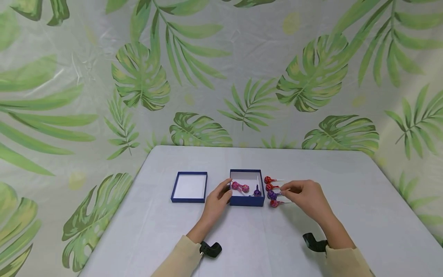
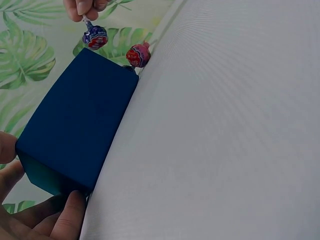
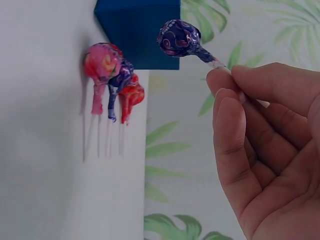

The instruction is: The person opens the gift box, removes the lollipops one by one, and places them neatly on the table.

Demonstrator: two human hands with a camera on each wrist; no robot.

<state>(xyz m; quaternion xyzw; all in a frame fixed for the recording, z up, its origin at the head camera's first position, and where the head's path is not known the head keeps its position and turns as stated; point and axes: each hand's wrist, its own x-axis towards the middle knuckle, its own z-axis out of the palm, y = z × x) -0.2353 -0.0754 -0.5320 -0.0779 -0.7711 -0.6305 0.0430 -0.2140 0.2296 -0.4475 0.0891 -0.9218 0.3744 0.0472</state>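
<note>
An open blue box (image 1: 246, 201) stands mid-table with a pink lollipop (image 1: 240, 187) and a purple lollipop (image 1: 257, 191) inside. My left hand (image 1: 226, 190) grips the box's left front corner, thumb on the rim; in the left wrist view its fingers (image 2: 70, 215) press the box (image 2: 80, 120). My right hand (image 1: 284, 189) pinches the stick of a purple lollipop (image 3: 178, 37), held just above the table to the right of the box. Three more lollipops (image 3: 112, 70) lie in a row on the table beside the box (image 3: 140, 30).
The box lid (image 1: 189, 187) lies upturned to the left of the box. The grey table (image 1: 242, 238) stands against a leaf-patterned backdrop. A black camera mount sits on each wrist (image 1: 211, 249).
</note>
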